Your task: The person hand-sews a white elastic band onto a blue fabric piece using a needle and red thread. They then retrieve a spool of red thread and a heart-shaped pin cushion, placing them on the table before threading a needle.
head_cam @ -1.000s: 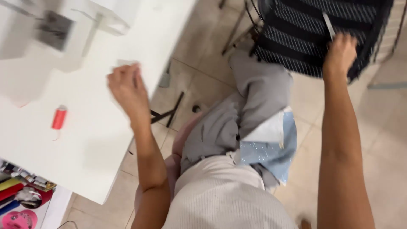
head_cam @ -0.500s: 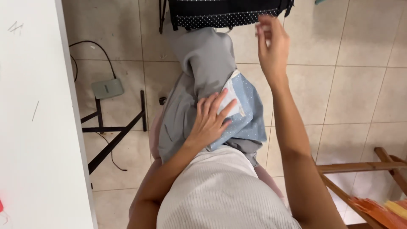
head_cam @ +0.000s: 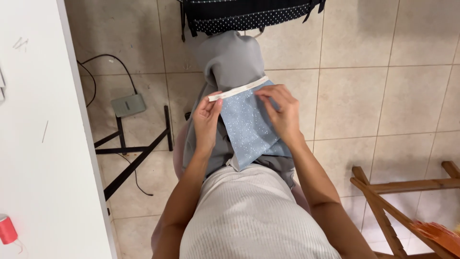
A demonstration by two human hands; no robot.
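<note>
A light blue speckled fabric piece [head_cam: 250, 125] with a white band [head_cam: 238, 89] along its top edge lies on my lap, over my grey trousers [head_cam: 229, 60]. My left hand [head_cam: 207, 121] pinches the fabric's left upper corner, next to the band's end. My right hand [head_cam: 281, 112] grips the fabric near its right edge, fingers curled on the cloth. Both hands hold the piece spread between them.
A white table [head_cam: 38, 158] runs along the left, with a red thread spool [head_cam: 6, 230] at its lower edge. A grey foot pedal [head_cam: 128, 104] with cable and black frame bars [head_cam: 134, 153] lie on the tiled floor. A dark dotted fabric [head_cam: 249, 17] hangs ahead; wooden bars [head_cam: 397, 192] stand at right.
My right hand came down from the dark fabric ahead onto the blue fabric. My left hand shifted from lying on the cloth to pinching its left corner.
</note>
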